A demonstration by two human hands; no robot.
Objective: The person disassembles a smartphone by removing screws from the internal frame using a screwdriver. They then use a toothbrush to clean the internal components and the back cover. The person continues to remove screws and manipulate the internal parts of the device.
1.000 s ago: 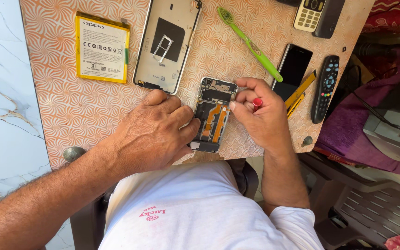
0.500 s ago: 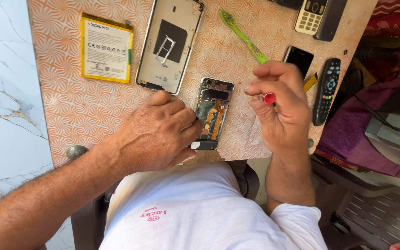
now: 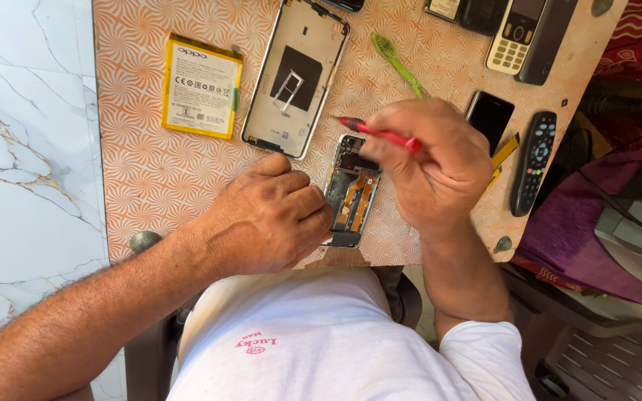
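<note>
Head view, near edge of desk (image 3: 150, 186): left hand (image 3: 265, 219) lies flat, fingers together, pinning the left side of the opened phone (image 3: 351, 189). Right hand (image 3: 429, 167) just right of it, fingers clamped on a red screwdriver (image 3: 377, 134), tip aimed left over the phone's top end. Phone long axis runs near-to-far, slightly tilted; camera end points away from the body, bottom end at the desk edge. To do it well: keep the frame pinned, seat the tip square on the screw, go easy near the orange ribbon cables. Farther out: back cover (image 3: 295, 78), yellow battery (image 3: 202, 85), green tool (image 3: 399, 63), black remote (image 3: 533, 163).
</note>
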